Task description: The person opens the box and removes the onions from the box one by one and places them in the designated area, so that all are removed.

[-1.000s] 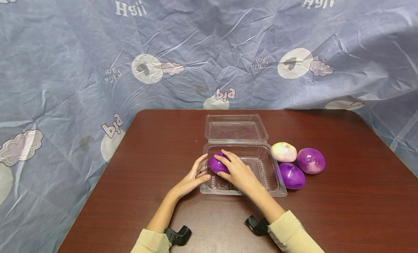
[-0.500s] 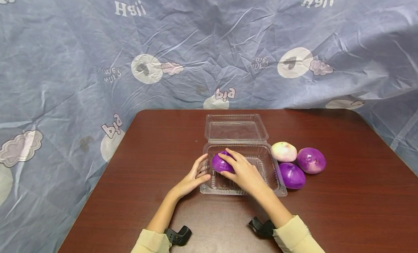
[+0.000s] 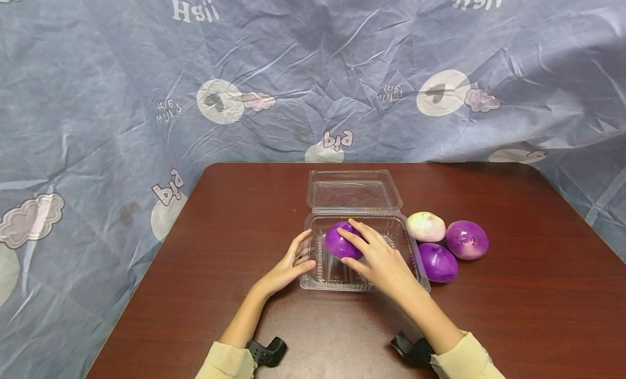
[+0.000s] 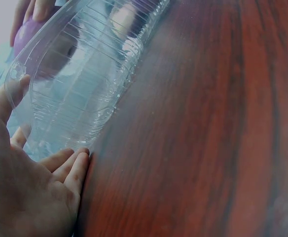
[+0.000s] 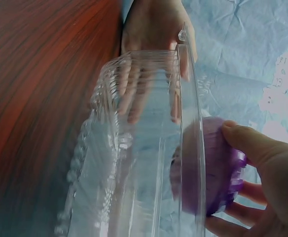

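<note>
My right hand (image 3: 386, 265) grips a purple onion (image 3: 338, 241) between its thumb and fingers, over the left half of a clear plastic clamshell box (image 3: 342, 286). In the right wrist view the onion (image 5: 215, 168) stands at the height of the box's rim, partly seen through the plastic. My left hand (image 3: 281, 273) rests against the box's left side. Its fingers lie fairly straight along the outer wall, and the thumb touches near the front corner, as the left wrist view shows. The lid (image 3: 354, 193) is folded back flat behind the box.
To the right of the box sit a white onion (image 3: 426, 227) and two more purple ones, the nearer onion (image 3: 437, 263) close against the box wall and the farther onion (image 3: 467, 240) to its right. A patterned blue cloth (image 3: 313, 75) hangs behind the brown table (image 3: 235, 205).
My right hand has moved right and a little upward with the purple onion, away from the box's left wall. My left hand and the box have stayed put.
</note>
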`<control>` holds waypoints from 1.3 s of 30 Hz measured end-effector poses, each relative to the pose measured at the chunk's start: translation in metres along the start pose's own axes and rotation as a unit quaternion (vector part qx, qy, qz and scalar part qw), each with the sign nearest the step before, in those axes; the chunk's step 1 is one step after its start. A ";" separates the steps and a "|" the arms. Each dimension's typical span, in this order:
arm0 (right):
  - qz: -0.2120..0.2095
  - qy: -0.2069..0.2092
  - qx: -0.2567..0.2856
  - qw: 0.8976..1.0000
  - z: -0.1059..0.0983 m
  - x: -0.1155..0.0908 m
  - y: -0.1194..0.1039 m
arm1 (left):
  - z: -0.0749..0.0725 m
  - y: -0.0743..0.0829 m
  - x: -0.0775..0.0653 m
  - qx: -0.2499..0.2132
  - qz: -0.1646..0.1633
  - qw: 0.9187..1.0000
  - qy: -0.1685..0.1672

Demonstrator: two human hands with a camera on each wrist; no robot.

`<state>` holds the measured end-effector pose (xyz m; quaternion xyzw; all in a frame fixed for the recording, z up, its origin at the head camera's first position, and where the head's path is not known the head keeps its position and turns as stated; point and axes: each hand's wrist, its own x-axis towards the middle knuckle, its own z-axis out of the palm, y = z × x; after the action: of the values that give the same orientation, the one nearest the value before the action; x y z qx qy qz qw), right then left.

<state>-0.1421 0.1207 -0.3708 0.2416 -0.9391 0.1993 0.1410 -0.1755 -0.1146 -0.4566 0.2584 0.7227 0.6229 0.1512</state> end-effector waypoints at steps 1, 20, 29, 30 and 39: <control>-0.002 0.005 -0.003 1.000 -0.001 -0.002 0.001 | 0.000 0.000 0.000 0.000 0.000 1.000 -0.001; -0.041 0.146 -0.020 0.988 -0.011 -0.041 0.031 | 0.003 0.021 -0.004 0.001 -0.011 1.000 -0.008; 0.019 0.182 -0.014 0.983 -0.023 -0.062 0.042 | 0.000 0.004 0.000 -0.002 -0.007 1.000 -0.002; 0.031 0.184 -0.011 0.982 -0.024 -0.064 0.043 | 0.000 0.003 0.000 -0.003 -0.005 1.000 -0.002; 0.119 0.208 0.003 0.971 -0.034 -0.085 0.056 | 0.002 0.002 0.000 -0.008 -0.006 1.000 -0.001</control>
<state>-0.0938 0.2147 -0.3886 0.0816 -0.9107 0.2633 0.3078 -0.1740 -0.1132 -0.4553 0.2535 0.7192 0.6276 0.1571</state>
